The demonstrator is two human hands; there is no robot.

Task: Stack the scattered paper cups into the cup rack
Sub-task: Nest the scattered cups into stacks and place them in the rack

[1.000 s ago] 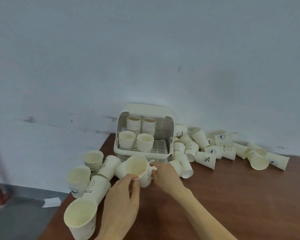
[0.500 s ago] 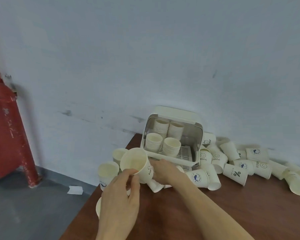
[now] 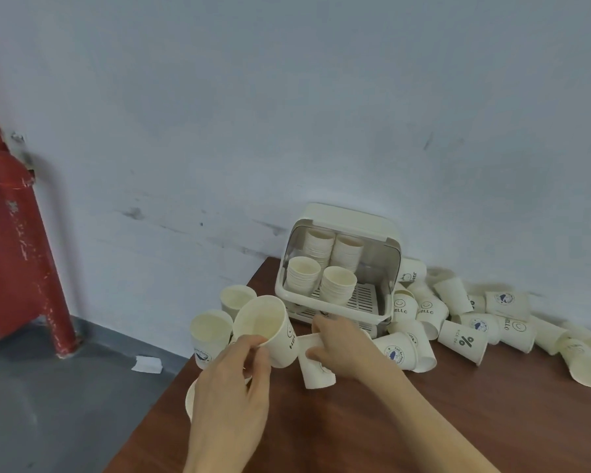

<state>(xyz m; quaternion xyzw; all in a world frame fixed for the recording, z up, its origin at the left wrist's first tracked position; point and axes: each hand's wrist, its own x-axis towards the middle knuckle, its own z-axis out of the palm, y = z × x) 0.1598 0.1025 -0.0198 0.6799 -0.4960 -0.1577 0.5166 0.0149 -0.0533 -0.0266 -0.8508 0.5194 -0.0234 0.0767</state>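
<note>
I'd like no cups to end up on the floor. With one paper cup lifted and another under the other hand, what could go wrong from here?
1. The left hand pinches only the rim of the lifted white paper cup; it may slip or crumple.
2. An upright white cup stands near the edge of the brown wooden table; a nudge could tip it off.
3. The right hand grips a lying cup beside the cream plastic cup rack; neighbouring cups may roll.

Head-worn view, down toward table [image 3: 458, 421]

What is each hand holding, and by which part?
Left hand pinches a paper cup by its rim; right hand grips a lying cup around its side.
</note>
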